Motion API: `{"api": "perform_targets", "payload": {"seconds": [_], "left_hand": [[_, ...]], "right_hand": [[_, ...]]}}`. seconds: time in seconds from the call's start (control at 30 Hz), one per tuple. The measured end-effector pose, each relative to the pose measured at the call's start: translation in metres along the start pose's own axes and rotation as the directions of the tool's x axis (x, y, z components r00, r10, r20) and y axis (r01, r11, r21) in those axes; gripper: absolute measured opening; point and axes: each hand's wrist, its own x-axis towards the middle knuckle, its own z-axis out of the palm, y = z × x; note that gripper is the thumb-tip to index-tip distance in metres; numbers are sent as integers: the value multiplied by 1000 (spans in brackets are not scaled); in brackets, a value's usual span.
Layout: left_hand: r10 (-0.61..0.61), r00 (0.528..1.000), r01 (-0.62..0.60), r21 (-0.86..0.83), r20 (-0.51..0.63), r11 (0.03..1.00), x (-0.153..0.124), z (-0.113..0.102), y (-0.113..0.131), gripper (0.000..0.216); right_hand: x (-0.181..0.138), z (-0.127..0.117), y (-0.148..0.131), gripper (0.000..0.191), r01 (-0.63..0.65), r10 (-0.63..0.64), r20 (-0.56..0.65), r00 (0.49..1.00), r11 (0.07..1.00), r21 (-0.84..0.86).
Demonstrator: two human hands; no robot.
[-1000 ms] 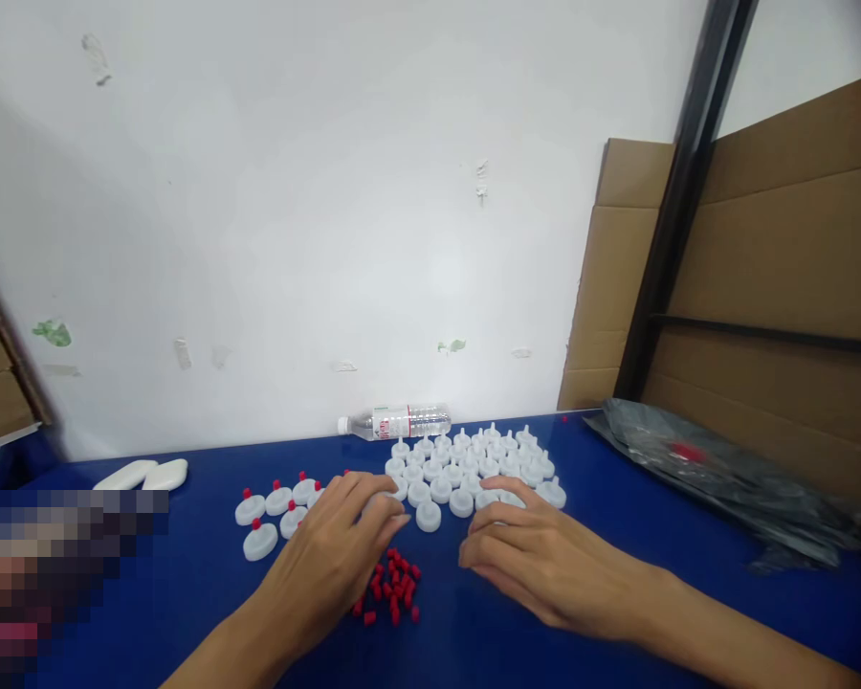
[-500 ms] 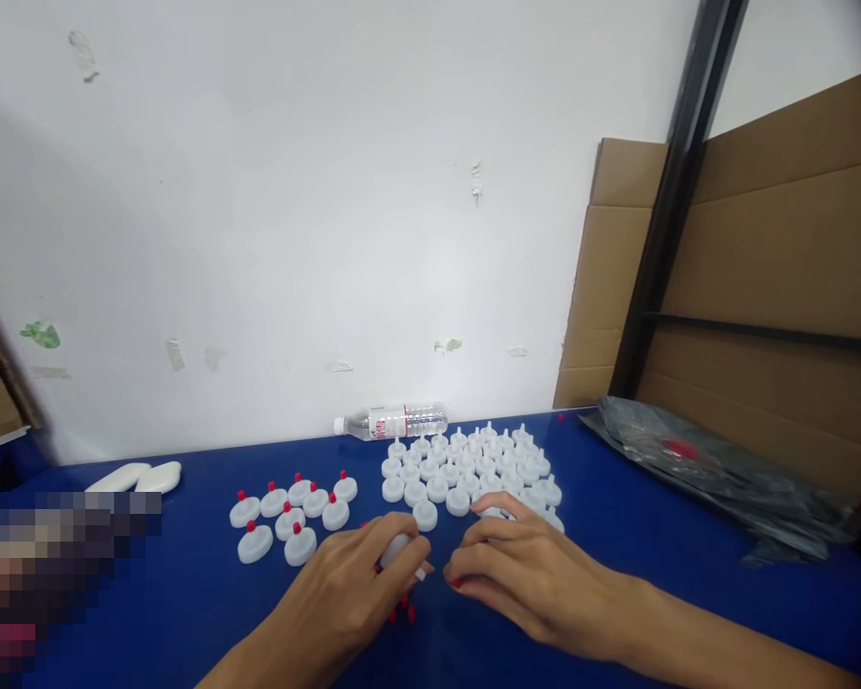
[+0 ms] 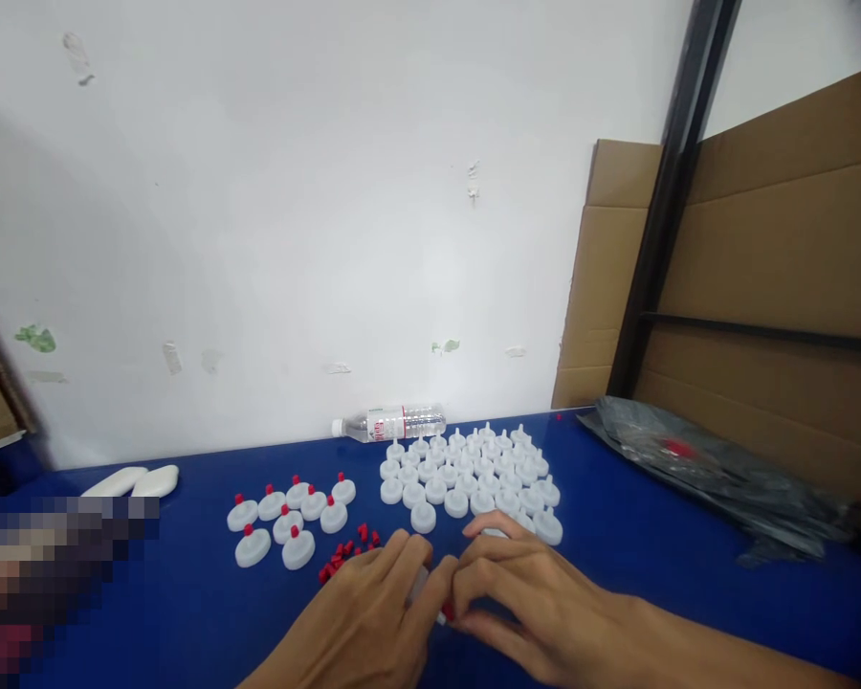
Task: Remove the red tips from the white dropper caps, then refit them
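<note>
The left hand (image 3: 363, 617) and the right hand (image 3: 527, 598) meet close to the near edge of the blue bench (image 3: 660, 565). The left fingers (image 3: 402, 560) are closed around a white cap (image 3: 419, 581), which is mostly hidden. The right fingers (image 3: 474, 574) are pinched on a red plug (image 3: 447, 611) that touches the cap. Loose red plugs (image 3: 344, 553) lie just to the left of the left hand. Beyond them stands a cluster of plugged caps (image 3: 287, 512), and towards the far edge a larger cluster of plain caps (image 3: 466, 474). A water bottle (image 3: 391, 423) lies on its side at the far edge, and a grey plastic bag (image 3: 717, 474) lies by the right edge.
</note>
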Motion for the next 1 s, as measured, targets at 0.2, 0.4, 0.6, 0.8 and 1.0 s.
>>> {"api": "perform_targets", "payload": {"seconds": [0.2,0.4,0.6,0.8,1.0], "left_hand": [[-76,971,79,-3,226,997,5,-4,0,84],[-38,963,32,26,268,999,6,-2,0,87],[-58,975,60,-3,214,998,4,-4,2,91],[-118,993,118,-137,12,983,-4,4,5,95],[-114,977,77,-199,-182,977,-4,30,3,97]], "right_hand": [[2,-4,-4,6,16,-16,-32,999,1000,19],[2,-3,-8,7,-85,86,-33,996,995,45],[2,-5,-14,11,-157,157,-9,988,987,19],[1,4,-12,14,-131,142,-112,983,986,101],[-2,9,-10,21,-218,235,-185,954,970,107]]}}
